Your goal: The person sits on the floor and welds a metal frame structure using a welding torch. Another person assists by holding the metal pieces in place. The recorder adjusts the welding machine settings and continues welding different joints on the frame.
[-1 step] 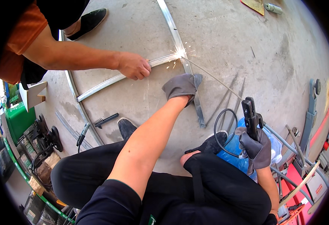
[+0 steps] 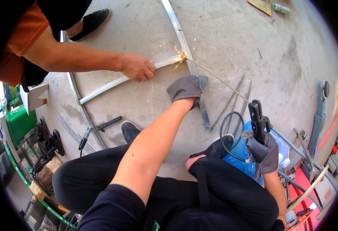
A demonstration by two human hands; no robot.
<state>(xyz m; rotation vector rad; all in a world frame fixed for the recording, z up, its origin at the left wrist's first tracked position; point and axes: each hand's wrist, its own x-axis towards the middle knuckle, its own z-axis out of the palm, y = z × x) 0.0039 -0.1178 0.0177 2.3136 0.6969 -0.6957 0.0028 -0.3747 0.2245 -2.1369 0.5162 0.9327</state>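
In my gloved right hand (image 2: 264,152) is a black welding electrode holder (image 2: 257,119), with my fingers wrapped round its handle. A thin welding rod (image 2: 219,79) runs from its jaws up and left to a joint between two metal bars, where orange sparks (image 2: 181,57) fly. My left hand (image 2: 185,90), in a grey glove, lies over the long metal bar (image 2: 179,32) just below that joint and grips it; its fingertips are hidden. Another person's bare hand (image 2: 138,68) holds the crossing bar (image 2: 109,85) left of the sparks.
Several loose rods (image 2: 236,96) lie right of my left hand. A black wire brush (image 2: 109,123) and a clamp (image 2: 85,138) are near my left knee. Blue plastic (image 2: 246,165) and a cable (image 2: 225,134) lie by my right foot. A green bin (image 2: 20,121) stands far left.
The sparks at the joint have shrunk and dimmed from bright white to orange. Both my hands and the other person's hand stay in place.
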